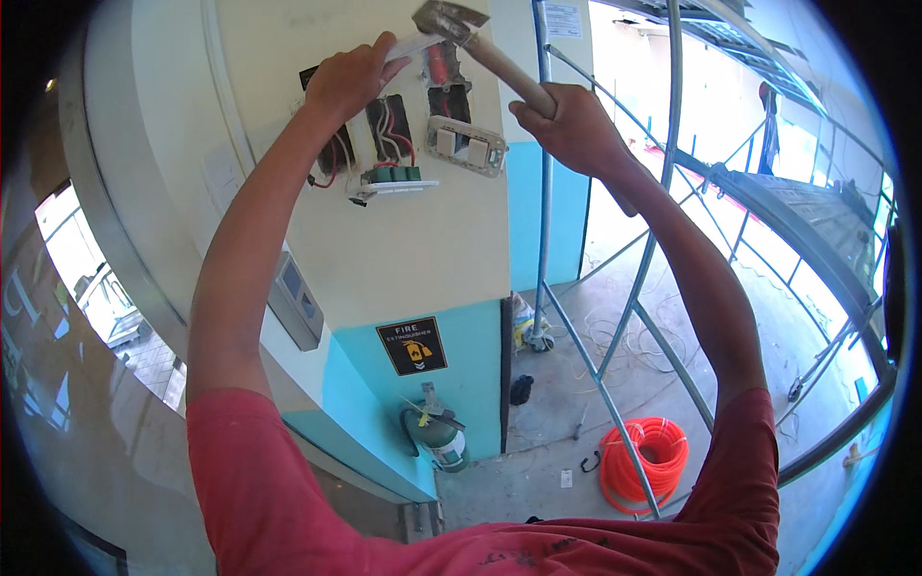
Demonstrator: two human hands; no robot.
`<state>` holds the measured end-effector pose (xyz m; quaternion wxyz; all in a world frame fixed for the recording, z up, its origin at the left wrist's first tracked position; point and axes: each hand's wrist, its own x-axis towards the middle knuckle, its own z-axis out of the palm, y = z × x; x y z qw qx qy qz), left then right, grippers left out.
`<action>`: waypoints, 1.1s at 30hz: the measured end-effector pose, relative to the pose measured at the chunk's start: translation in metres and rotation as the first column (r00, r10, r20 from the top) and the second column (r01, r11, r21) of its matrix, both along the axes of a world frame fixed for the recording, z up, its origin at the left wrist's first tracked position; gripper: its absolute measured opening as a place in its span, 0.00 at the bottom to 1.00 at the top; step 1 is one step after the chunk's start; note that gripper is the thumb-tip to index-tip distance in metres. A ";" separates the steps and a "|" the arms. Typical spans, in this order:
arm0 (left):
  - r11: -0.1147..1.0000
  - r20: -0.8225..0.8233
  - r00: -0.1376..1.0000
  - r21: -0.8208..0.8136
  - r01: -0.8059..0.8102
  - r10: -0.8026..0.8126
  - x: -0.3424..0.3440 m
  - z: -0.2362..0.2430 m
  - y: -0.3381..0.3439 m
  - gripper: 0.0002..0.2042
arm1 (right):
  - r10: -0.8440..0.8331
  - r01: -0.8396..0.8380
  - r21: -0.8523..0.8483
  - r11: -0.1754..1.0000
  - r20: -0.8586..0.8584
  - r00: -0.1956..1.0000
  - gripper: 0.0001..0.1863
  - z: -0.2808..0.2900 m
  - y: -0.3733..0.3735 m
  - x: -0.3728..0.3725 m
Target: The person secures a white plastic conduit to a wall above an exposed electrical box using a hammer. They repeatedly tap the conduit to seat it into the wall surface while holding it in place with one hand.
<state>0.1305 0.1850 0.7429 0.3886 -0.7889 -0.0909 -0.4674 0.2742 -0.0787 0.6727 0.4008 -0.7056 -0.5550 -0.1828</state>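
Overhead, right hand [567, 120]: gripping the wooden handle of a hammer [449, 19], its head high on the wall.
Left hand [348, 79]: closed on a pale chisel-like strip beside open switch boxes [389, 130].
Risk: a glancing blow could hit fingers, bare wires or the dangling switch plate [467, 146].
Sign [411, 346]: black square, yellow pictogram, at the wall's corner above a green extinguisher [440, 440].
Notice [563, 19]: white sheet, upper wall.

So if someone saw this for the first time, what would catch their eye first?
Probably the hammer raised at the top, its wooden handle gripped in the right hand, while the left hand holds a pale tool against the cream wall. Just below are open wall boxes with red and white wires showing. Lower right, a bright orange coil lies on the floor.
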 end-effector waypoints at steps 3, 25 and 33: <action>1.000 0.018 1.000 -0.002 -0.010 0.010 -0.004 0.000 -0.007 0.19 | 0.100 -0.116 0.203 0.972 0.087 0.991 0.18 0.004 -0.009 -0.009; 0.998 0.005 0.998 -0.004 -0.065 0.065 0.000 -0.008 -0.002 0.19 | 0.068 -0.069 0.044 0.997 0.025 0.997 0.11 0.008 0.006 0.009; 1.000 -0.008 1.000 -0.013 -0.004 0.003 0.004 -0.005 -0.010 0.19 | 0.015 -0.016 -0.030 0.999 -0.022 1.000 0.14 0.011 0.023 0.041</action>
